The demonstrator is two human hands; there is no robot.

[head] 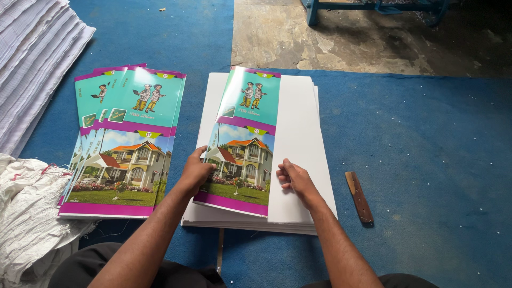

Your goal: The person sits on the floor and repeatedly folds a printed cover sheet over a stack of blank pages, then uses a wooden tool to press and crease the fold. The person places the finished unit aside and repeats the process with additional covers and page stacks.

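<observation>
A folded printed cover sheet (245,133) with a house picture and a teal cartoon panel lies on a stack of white sheets (298,117) on the blue mat. My left hand (196,170) grips the cover's left edge near its lower end. My right hand (296,178) presses on the white inner side of the folded sheet beside the picture, fingers curled at the fold line. A fanned pile of several finished covers (125,144) of the same print lies to the left of my left arm.
A brown wooden stick (358,196) lies on the blue mat (426,160) right of the white stack. Stacked white paper (32,58) sits at far left, a white woven sack (26,213) at lower left. Bare concrete floor (330,37) and a blue frame (373,6) are beyond.
</observation>
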